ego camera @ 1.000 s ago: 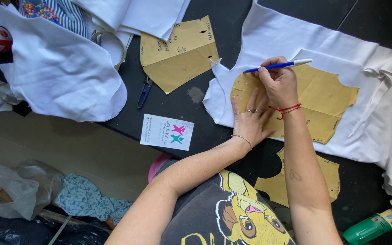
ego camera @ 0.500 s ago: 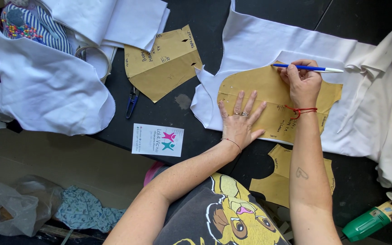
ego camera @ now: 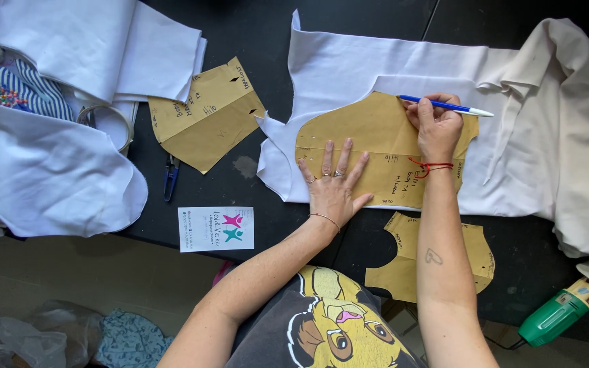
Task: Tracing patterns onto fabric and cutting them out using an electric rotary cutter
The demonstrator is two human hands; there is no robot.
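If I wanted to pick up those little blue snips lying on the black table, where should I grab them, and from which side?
Take the small blue snips by the blue handle, the wider part toward the table's near edge. They lie flat, lengthwise away from the person, with the narrow pointed end toward the loose brown paper pattern. Coming from the near edge looks safest, pinching the handle's two long sides from above: nothing lies on them, and the table around is bare.
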